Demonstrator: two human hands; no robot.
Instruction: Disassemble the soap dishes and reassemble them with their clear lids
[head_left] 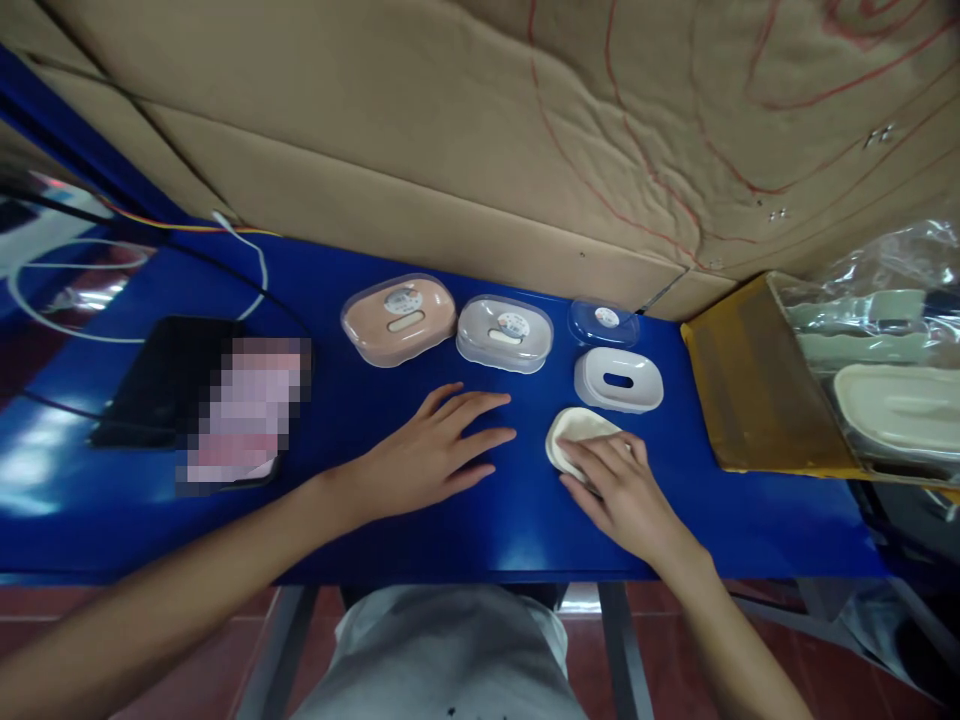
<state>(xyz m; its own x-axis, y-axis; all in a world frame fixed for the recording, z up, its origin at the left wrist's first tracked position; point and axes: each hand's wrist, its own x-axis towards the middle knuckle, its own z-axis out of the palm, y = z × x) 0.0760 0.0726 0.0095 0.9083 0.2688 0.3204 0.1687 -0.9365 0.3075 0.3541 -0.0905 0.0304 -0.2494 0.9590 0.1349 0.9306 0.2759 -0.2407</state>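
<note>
My left hand (pixel 442 450) hovers or rests over the blue table with its fingers spread, holding nothing. Under my right hand (pixel 619 480) is a cream oval soap dish piece (pixel 562 430); my fingers curl over its top and edge. Just behind it sits a white soap dish (pixel 637 378) with a dark slot in its middle. A clear lid (pixel 585 318) with a round sticker lies beyond that. In front of my left fingertips stand a lidded white soap dish (pixel 480 335) and a lidded pinkish-beige soap dish (pixel 375 330), each with a sticker on its clear lid.
At the right, a cardboard box (pixel 724 400) holds pale green and cream pieces and clear plastic bags. A phone (pixel 247 420) with a blurred screen overlaps a black flat object (pixel 157 380) at the left, near cables. Cardboard sheeting (pixel 375 140) walls off the back.
</note>
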